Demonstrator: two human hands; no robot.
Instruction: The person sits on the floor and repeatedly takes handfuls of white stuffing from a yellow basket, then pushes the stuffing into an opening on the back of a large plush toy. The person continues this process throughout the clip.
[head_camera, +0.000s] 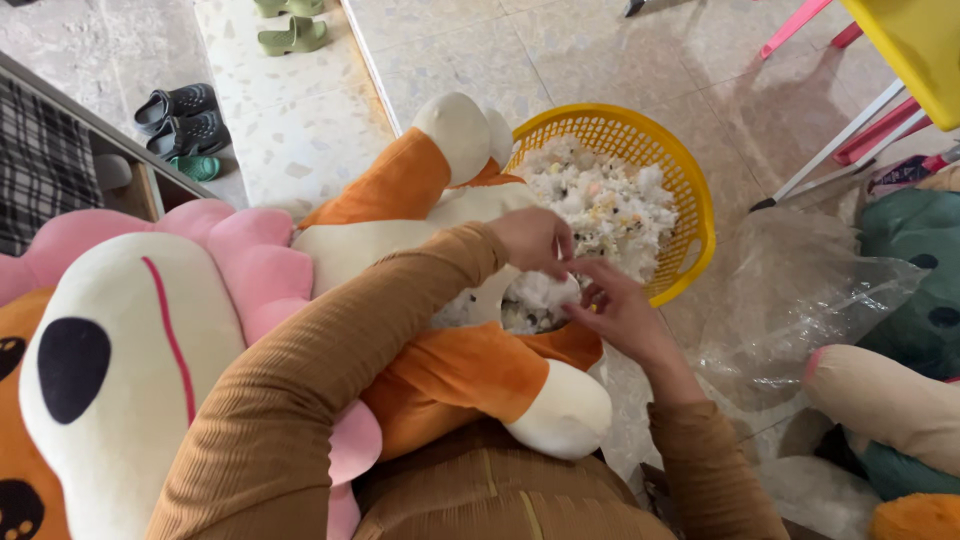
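White stuffing (540, 292) pinched between both hands' fingers (578, 296), beside yellow basket (690, 190)

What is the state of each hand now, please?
Left hand: fingers bent, pinching white stuffing at the plush toy.
Right hand: fingers curled on the same stuffing, beside the yellow basket.
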